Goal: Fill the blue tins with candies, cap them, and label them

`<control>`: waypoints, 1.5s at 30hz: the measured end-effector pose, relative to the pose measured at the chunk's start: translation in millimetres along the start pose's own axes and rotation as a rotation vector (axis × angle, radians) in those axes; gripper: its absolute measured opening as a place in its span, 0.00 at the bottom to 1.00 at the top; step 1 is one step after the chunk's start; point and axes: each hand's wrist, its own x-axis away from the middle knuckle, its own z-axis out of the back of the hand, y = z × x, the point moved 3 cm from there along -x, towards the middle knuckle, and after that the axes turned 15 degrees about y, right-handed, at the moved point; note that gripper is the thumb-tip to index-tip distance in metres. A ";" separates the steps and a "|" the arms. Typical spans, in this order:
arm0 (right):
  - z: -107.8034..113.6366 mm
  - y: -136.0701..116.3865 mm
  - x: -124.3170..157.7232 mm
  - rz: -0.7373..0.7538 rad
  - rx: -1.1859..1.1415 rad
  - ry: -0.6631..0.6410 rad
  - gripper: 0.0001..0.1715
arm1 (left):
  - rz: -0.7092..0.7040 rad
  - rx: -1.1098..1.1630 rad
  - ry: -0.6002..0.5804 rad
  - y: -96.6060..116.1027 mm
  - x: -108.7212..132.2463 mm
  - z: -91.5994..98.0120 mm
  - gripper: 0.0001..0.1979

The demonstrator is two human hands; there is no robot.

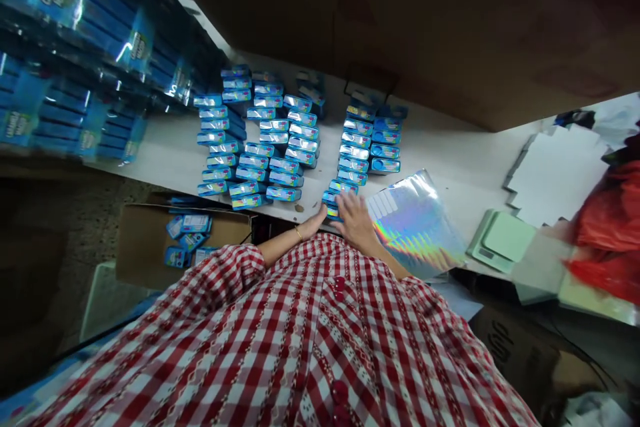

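Small shiny blue boxes (353, 152) stand in a column that bends toward me at its near end. My right hand (357, 220) rests over the nearest boxes of this column, its fingers spread and touching them. On the other side of the same end is my left hand (314, 221), its fingers stretched out against the left side of the boxes. Neither hand is closed around a box. To the left, more blue boxes (253, 161) are lined up in several columns. A short column of similar boxes (385, 147) stands on the right.
A silvery holographic sheet (417, 220) lies right of my hands, with a pale green scale (503, 239) beyond it. White cut sheets (557, 170) and red plastic (613, 233) are farther right. An open carton (137, 240) holds blue packets. Wrapped blue packs (65, 93) are stacked left; a large brown box (425, 33) overhangs the table.
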 end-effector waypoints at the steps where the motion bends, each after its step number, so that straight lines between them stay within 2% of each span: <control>1: -6.2 -1.7 0.6 0.040 -0.033 -0.037 0.33 | 0.032 -0.026 -0.018 1.1 2.2 -1.5 0.29; 2: -11.4 -2.0 1.3 0.040 -0.063 -0.061 0.34 | 0.068 -0.063 -0.010 3.2 3.7 -0.8 0.30; 4: -17.1 2.9 2.2 -0.088 -0.125 -0.018 0.37 | 0.070 -0.140 0.133 14.0 3.0 8.1 0.32; 6: -17.7 12.2 2.8 -0.338 -0.206 0.137 0.39 | -0.087 -0.205 0.327 37.1 -3.3 18.6 0.31; 7: -18.2 16.5 3.1 -0.474 -0.264 0.218 0.40 | -0.202 -0.243 0.378 51.9 -8.4 20.3 0.31; 8: -19.9 19.7 3.1 -0.609 -0.332 0.281 0.40 | -0.325 -0.290 0.369 67.5 -14.6 18.0 0.29; 10: -27.8 22.1 1.3 -0.839 -0.487 0.327 0.40 | -0.498 -0.433 0.258 94.7 -29.1 4.9 0.29; 13: -44.1 18.7 -6.2 -1.039 -0.688 0.312 0.38 | -0.577 -0.648 0.112 115.5 -47.2 -17.5 0.29; 15: -54.0 14.5 -14.5 -1.061 -0.758 0.306 0.37 | -0.576 -0.727 0.090 115.7 -52.9 -22.3 0.29; 17: -63.2 9.2 -25.2 -1.042 -0.798 0.307 0.37 | -0.573 -0.765 0.103 109.1 -54.6 -15.9 0.29; 21: -76.7 -2.8 -49.1 -1.002 -0.868 0.282 0.38 | -0.546 -0.808 0.182 95.3 -55.6 16.1 0.28; 24: -72.8 -2.3 -55.0 -0.982 -0.861 0.280 0.36 | -0.531 -0.795 0.253 103.2 -60.5 32.1 0.29; 26: -63.8 7.1 -49.7 -1.016 -0.783 0.377 0.34 | -0.583 -0.760 0.266 121.3 -71.1 30.0 0.29; 28: -57.5 20.2 -42.8 -1.086 -0.686 0.474 0.35 | -0.665 -0.720 0.253 145.6 -91.1 19.1 0.28; 31: -65.3 37.2 -44.9 -1.154 -0.678 0.432 0.37 | -0.731 -0.687 0.240 177.4 -134.4 -1.6 0.27; 33: -77.2 44.5 -55.9 -1.148 -0.746 0.387 0.41 | -0.744 -0.696 0.205 187.1 -162.3 -12.6 0.27; 36: -92.6 50.2 -76.2 -1.136 -0.817 0.424 0.45 | -0.747 -0.723 0.171 183.6 -188.1 -16.9 0.26; 39: -104.0 49.3 -96.3 -1.139 -0.847 0.448 0.46 | -0.738 -0.721 0.204 172.2 -194.9 -4.2 0.24; 42: -111.6 45.1 -116.1 -1.130 -0.873 0.331 0.45 | -0.721 -0.713 0.241 166.2 -193.8 15.7 0.24; 45: -104.9 43.0 -122.1 -1.092 -0.862 0.224 0.44 | -0.707 -0.721 0.292 169.4 -192.0 26.7 0.25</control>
